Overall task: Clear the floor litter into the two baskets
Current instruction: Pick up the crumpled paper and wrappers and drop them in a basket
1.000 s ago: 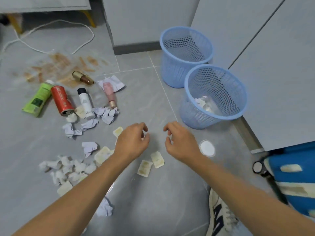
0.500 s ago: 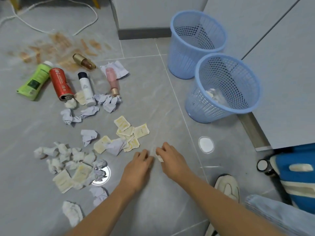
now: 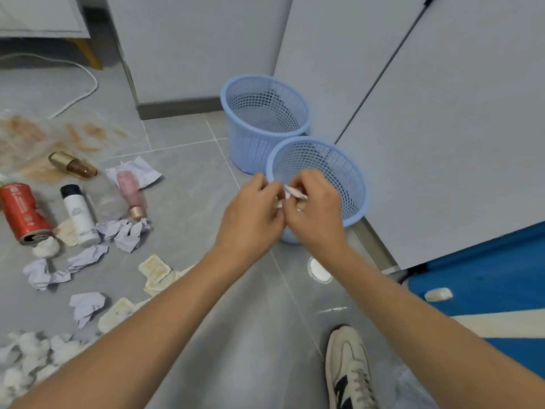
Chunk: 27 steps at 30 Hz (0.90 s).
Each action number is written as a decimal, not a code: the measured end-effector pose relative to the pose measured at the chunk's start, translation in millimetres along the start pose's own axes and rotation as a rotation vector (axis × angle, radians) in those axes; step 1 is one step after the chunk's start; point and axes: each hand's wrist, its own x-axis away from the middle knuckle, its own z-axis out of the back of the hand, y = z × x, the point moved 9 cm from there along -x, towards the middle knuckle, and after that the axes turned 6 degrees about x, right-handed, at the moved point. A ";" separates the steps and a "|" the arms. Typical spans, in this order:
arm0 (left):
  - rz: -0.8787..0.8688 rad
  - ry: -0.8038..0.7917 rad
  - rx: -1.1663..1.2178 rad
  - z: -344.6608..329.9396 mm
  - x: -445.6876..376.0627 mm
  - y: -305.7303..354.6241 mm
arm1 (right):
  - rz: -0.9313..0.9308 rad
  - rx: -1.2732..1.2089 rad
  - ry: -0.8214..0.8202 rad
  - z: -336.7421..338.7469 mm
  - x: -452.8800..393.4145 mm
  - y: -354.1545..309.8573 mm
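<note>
Two blue mesh baskets stand by the white cabinet: the near basket and the far basket. My left hand and my right hand are raised together at the near basket's left rim, and both pinch small pale packets and paper scraps between their fingertips. Crumpled paper and cream packets lie scattered on the grey tile floor at left. A red can, a white bottle, a pink tube and a gold tube lie further left.
A white round lid lies on the floor below my right arm. My shoe is at the bottom. A blue mat lies at right. A white cable and a brown stain are at the far left.
Both hands reached down to the floor, picked up packets, and have now risen to the near basket's rim holding them. The camera view has tilted up.
</note>
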 end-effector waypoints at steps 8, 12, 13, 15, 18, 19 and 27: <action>0.046 -0.217 -0.105 -41.4 -76.2 3.0 | -0.246 0.311 -0.344 -4.4 -47.2 88.2; 0.128 -0.105 -0.099 1.4 -16.3 -57.5 | 0.014 0.246 -0.184 -18.1 -16.9 37.4; 0.173 -0.078 -0.094 13.2 7.5 -81.4 | 0.090 0.200 -0.168 -28.1 -2.9 17.6; 0.287 -0.040 -0.097 33.1 60.8 -130.3 | 0.205 0.110 -0.210 -58.8 33.8 -16.4; 0.458 -0.052 -0.159 42.3 141.5 -187.2 | 0.226 0.032 -0.481 -128.6 98.4 -40.5; 0.495 -0.081 -0.183 39.1 164.1 -199.1 | 0.204 0.046 -0.587 -153.3 119.6 -41.8; 0.276 -0.325 -0.299 -18.8 229.7 -196.6 | 0.259 0.060 -0.853 -256.1 180.0 -47.9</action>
